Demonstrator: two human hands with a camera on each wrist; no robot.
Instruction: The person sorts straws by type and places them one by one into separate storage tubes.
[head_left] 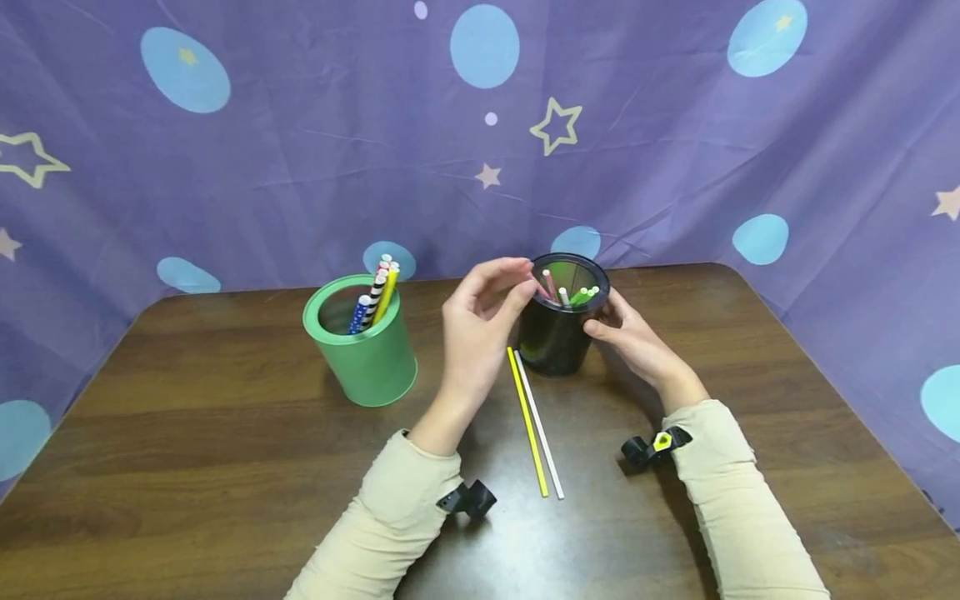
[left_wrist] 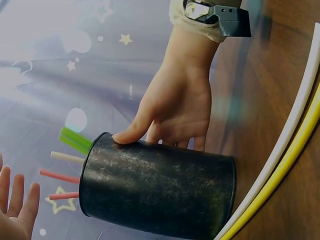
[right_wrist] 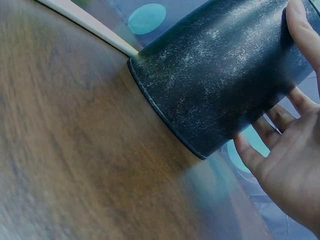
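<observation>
A black can (head_left: 557, 337) stands upright on the table, with pink, white and green thin sticks (head_left: 582, 296) poking up inside it. My right hand (head_left: 636, 346) grips the can's right side, thumb near the rim and fingers round behind, as the right wrist view also shows on the can (right_wrist: 215, 70). My left hand (head_left: 480, 321) is raised at the can's left rim, beside a pink stick (head_left: 543, 287). In the left wrist view that hand (left_wrist: 17, 212) has extended fingers, apart from the pink sticks (left_wrist: 60, 175). A yellow stick (head_left: 528, 425) and a white stick (head_left: 540, 427) lie before the can.
A green can (head_left: 371, 367) stands to the left, holding several patterned straws (head_left: 375, 296), among them striped, yellow and blue ones. The brown wooden table (head_left: 225, 467) ends at a purple curtain (head_left: 337, 183) just behind both cans.
</observation>
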